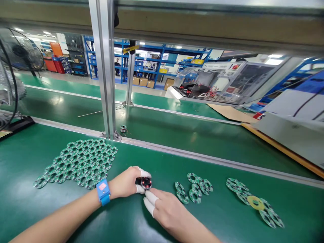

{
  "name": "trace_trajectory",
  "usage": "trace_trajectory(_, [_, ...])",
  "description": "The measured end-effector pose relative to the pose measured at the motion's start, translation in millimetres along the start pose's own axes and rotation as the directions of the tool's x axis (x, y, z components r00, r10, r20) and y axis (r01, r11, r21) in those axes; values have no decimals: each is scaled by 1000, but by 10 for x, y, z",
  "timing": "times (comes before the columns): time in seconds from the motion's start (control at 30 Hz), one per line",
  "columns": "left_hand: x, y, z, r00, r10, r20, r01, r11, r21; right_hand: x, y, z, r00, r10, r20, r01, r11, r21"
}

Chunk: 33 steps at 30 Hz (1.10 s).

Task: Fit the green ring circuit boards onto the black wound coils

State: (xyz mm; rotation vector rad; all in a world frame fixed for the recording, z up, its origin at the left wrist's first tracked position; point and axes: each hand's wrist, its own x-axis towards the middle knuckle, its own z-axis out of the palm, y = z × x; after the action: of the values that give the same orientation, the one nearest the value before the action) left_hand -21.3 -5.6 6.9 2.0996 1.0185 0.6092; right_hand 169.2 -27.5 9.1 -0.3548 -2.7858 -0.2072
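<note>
A small round coil part [146, 183] sat in the left hand's [126, 182] closed grip, over the green bench [222, 216].
Covered thumb and finger pinched its rim; the right hand's [169, 207] covered fingertips met its lower edge, though whether they gripped could not be told. Doing this well likely called for steady, even rim pressure, off the reddish windings. A patch of green ring boards [81, 165] lay left, looser rings [182, 193] right.

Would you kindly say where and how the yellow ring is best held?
I'd pinch the yellow ring by its near outer rim, right hand coming from the person's side: it looks flat among green ring boards, that edge seemingly facing bare table.
</note>
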Motion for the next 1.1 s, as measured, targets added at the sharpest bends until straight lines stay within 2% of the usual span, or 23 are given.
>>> trace_trajectory(0.03, [-3,-7,1,1000,-5,-5,5,1000,4,-4,-3,0,999,13,33,-15,999,39])
trace_trajectory(0.1, [-9,-25,6,1000,1,-22,-1,1000,1,-27,57,-50,996,87,11,-88,983,164])
trace_trajectory(0.17, [-12,-42,12,999,24,-21,-25,1000,-20,-71,211,-169,963,269,-29,-250,925,287])
trace_trajectory(0.2, [-14,-49,15,999,30,-15,-30,999,-31,-99,311,-244,923,384,-5,-363,877,313])
trace_trajectory(0.23, [-15,-55,17,1000,26,-7,-26,999,-42,-128,415,-320,869,488,82,-489,821,293])
trace_trajectory(0.3, [-20,-65,18,1000,-1,8,2,999,-54,-186,600,-450,747,565,351,-645,744,176])
trace_trajectory(0.37, [-27,-76,9,1000,-22,18,23,999,-49,-238,721,-518,643,545,538,-679,731,71])
trace_trajectory(0.43, [-31,-88,-11,1000,-29,-2,28,999,-30,-282,780,-530,601,525,603,-673,739,27])
trace_trajectory(0.5, [-27,-85,-35,995,-54,-90,52,998,-19,-310,810,-521,598,552,581,-680,733,4])
trace_trajectory(0.57, [-16,-48,-54,969,-87,-233,82,996,-29,-310,825,-514,625,610,487,-710,704,28])
trace_trajectory(0.63, [-2,31,-60,930,-100,-354,90,995,-45,-263,812,-497,657,666,353,-748,635,194])
trace_trajectory(0.7, [7,135,-47,917,-87,-388,73,996,-51,-165,747,-438,641,729,241,-731,485,480])
trace_trajectory(0.77, [9,231,-21,940,-68,-335,54,997,-52,-39,628,-329,578,787,217,-634,265,727])
trace_trajectory(0.8, [10,267,-7,950,-64,-305,51,997,-53,24,558,-266,552,800,233,-579,167,798])
trace_trajectory(0.87, [14,303,14,957,-77,-280,61,996,-69,121,423,-153,542,798,263,-507,62,860])
trace_trajectory(0.93, [24,302,26,949,-118,-293,86,989,-119,164,329,-87,563,786,255,-501,79,862])
trace_trajectory(1.03, [42,264,35,947,-170,-272,112,970,-213,132,303,-73,605,781,155,-544,263,797])
trace_trajectory(1.1, [45,226,46,943,-163,-291,118,979,-165,79,350,-86,623,780,67,-565,388,728])
